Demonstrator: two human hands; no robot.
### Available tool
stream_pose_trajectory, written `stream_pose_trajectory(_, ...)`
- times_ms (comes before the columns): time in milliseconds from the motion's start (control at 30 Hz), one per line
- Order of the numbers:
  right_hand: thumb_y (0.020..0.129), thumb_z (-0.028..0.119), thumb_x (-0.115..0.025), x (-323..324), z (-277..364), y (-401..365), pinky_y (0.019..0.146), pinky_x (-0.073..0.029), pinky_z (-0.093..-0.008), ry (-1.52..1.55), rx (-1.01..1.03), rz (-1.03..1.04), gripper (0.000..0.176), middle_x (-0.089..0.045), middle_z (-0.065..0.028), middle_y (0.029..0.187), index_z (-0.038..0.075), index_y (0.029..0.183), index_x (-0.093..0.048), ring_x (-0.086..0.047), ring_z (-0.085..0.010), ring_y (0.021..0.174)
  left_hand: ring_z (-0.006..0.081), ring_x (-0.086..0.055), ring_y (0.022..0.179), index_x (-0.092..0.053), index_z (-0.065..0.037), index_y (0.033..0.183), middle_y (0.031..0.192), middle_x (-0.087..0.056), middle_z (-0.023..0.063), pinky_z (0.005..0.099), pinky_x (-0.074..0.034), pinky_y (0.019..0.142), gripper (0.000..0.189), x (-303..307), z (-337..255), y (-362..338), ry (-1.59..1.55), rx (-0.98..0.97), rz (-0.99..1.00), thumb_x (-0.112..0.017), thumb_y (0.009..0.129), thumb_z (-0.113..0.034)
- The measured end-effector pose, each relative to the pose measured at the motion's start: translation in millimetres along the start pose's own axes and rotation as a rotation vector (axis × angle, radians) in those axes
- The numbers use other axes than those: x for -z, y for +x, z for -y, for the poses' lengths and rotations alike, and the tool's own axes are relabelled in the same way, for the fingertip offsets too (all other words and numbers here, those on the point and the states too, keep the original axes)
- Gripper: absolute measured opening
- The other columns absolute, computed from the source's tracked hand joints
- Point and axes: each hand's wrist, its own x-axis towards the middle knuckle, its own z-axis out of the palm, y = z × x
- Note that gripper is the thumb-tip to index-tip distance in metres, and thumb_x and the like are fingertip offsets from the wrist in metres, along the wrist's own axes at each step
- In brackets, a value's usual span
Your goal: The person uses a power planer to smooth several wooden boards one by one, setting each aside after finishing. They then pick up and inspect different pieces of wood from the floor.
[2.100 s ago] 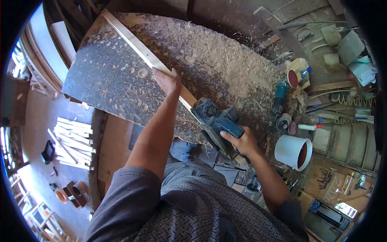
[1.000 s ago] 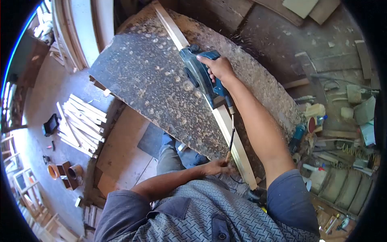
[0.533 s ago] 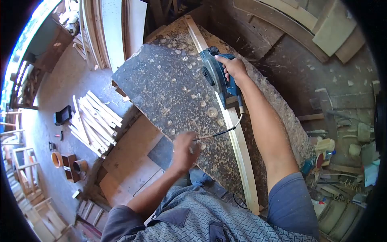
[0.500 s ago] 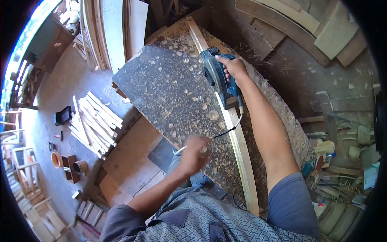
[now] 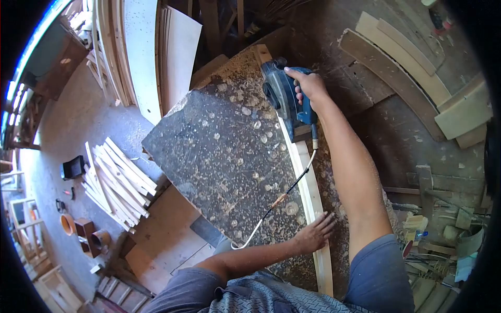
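Observation:
My right hand [image 5: 309, 88] is wrapped round the handle of a blue electric planer [image 5: 286, 99]. The planer sits on a long pale wooden strip [image 5: 307, 182], toward its far end. Nearer my body, my left hand [image 5: 314, 233] lies across the same strip with its fingers stretched out. Under the strip is a dark, speckled workbench [image 5: 219, 156] strewn with shavings. From the back of the planer a power cord [image 5: 262, 219], with a brown taped joint, runs across the bench toward me.
A pile of cut white strips [image 5: 117, 182] lies on the floor at left, near a black tray [image 5: 73, 168]. Tall boards [image 5: 180, 57] lean beyond the bench. Curved planks [image 5: 391, 78] lie at far right, and wood scraps [image 5: 417, 224] lie at lower right.
The planer has moved farther along the strip under my right hand. My left hand has come from beside the cord onto the strip. The camera view has shifted.

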Motion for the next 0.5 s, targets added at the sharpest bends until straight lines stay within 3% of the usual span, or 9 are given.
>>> stream_pose_trajectory(233, 0.078, 0.043, -0.077, -20, 36, 60, 0.042, -0.041, -0.0284, 0.01, 0.021, 0.011, 0.044, -0.05, -0.0008, 0.056, 0.008, 0.066, -0.053, -0.049, -0.0115, 0.044, 0.033, -0.014, 0.146, -0.045, 0.0, 0.138, 0.152, -0.031, 0.0168, 0.0498, -0.006, 0.12, 0.06, -1, 13, -1, -0.025, -0.025, -0.041, -0.046, 0.094, -0.04)
stream_pose_trajectory(500, 0.074, 0.046, -0.079, -16, 31, 59, 0.043, -0.041, -0.0266, 0.047, -0.015, 0.022, 0.047, -0.051, 0.0, 0.057, 0.008, 0.067, -0.054, -0.048, -0.0101, 0.044, 0.0333, -0.018, 0.145, -0.055, -0.002, 0.129, 0.148, -0.038, 0.0163, 0.0505, -0.007, 0.12, 0.05, -1, 15, 1, 0.011, -0.044, -0.025, -0.045, 0.095, -0.038)
